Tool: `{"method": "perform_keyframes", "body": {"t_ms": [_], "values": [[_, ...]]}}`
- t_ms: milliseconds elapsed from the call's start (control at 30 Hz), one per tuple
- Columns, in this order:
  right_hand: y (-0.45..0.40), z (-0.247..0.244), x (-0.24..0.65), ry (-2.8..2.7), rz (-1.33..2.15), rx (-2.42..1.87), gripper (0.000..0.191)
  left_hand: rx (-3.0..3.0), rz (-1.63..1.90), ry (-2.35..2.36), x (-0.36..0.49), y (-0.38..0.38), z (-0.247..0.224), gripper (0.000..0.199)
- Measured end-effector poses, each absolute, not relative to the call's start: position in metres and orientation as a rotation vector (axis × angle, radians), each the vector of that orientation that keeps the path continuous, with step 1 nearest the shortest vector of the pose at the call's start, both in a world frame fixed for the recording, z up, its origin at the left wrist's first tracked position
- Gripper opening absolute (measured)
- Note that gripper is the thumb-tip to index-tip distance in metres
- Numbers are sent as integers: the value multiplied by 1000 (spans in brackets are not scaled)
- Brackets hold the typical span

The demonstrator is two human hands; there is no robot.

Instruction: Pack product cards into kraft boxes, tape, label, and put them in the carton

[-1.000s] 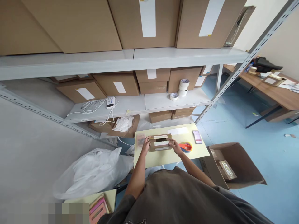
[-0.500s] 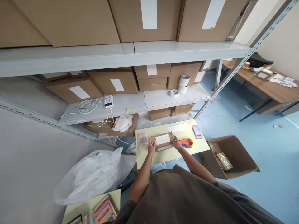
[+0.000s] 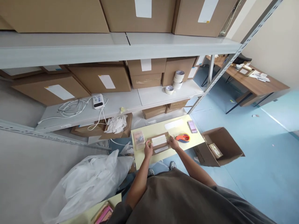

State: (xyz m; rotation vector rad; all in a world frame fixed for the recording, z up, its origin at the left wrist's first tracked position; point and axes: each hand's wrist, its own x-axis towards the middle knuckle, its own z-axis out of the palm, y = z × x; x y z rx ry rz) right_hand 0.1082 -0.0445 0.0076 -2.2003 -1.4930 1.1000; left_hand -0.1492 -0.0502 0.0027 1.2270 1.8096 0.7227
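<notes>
A small cardboard box [image 3: 160, 145] with a white label on its upper face is held between my two hands, over the pale yellow table [image 3: 143, 159]. My left hand [image 3: 148, 148] grips its left end, and my right hand [image 3: 173, 143] grips its right end. Just right of my right hand lies an orange and blue tape dispenser [image 3: 182, 138]. Left of the box sits a clear plastic container [image 3: 139, 139] with small things in it. A white sheet of paper [image 3: 174, 123] and a purple pixelated item [image 3: 192, 126] lie toward the table's far side.
An open carton [image 3: 224, 147] with a taped parcel inside stands on the floor at the right. Metal shelving [image 3: 161, 99] with cartons and tape rolls [image 3: 178, 79] rises in front. A big white plastic bag [image 3: 91, 180] fills the lower left. A brown desk [image 3: 261, 82] stands far right.
My view has shifted, so the shelves and table sit further left and higher. Both hands still hold the small box at its ends. My shoes have come into view below the table.
</notes>
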Motion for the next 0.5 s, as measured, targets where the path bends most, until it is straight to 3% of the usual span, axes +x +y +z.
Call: {"method": "perform_keyframes", "body": {"t_ms": [233,500], "values": [[-21,17,109,-1383,1117,-2100,55,1250,767,1800,-142,-26,13,32],[-81,5,106,-1439,1049,-2340,58,1264,676,1753,-145,-72,-15,36]]}}
